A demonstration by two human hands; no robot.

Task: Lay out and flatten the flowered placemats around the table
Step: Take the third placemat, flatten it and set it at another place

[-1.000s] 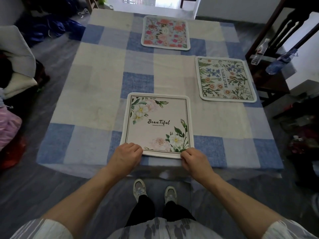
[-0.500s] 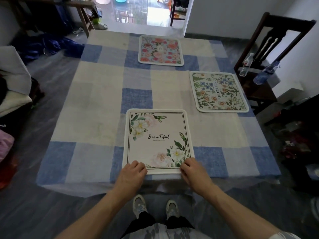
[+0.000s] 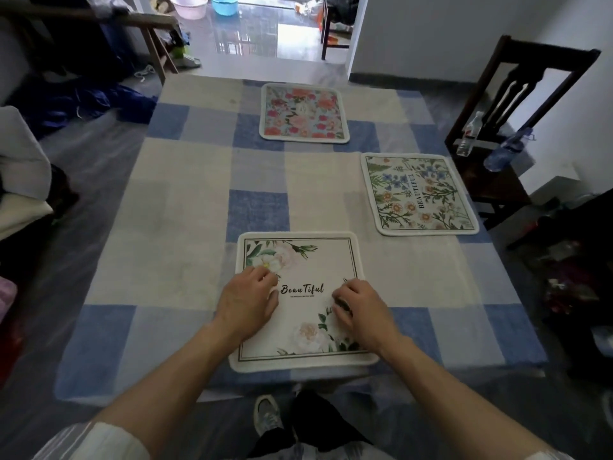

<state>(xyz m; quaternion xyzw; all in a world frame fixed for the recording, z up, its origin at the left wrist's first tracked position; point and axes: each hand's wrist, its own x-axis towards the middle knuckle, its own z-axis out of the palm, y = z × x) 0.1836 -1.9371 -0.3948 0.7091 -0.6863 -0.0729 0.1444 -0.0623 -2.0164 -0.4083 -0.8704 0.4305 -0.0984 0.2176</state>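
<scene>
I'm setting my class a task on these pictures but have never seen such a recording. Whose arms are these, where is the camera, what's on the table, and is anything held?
There is no machine here: a person works with bare hands. Every picture comes from one wide-angle camera worn on their head, looking forward and down, so the arms enter from the bottom.

The table wears a blue-and-cream checked cloth. Three flowered placemats lie on it: a white one printed BeauTiful nearest, a green-leafed one with blue and orange flowers at the right, and a pink-and-red one at the far edge.

The left hand and right hand rest on the white mat, fingers bent; neither appears to grip anything.

A dark wooden chair beside the table carries a clear plastic bottle and a blue bottle.
</scene>
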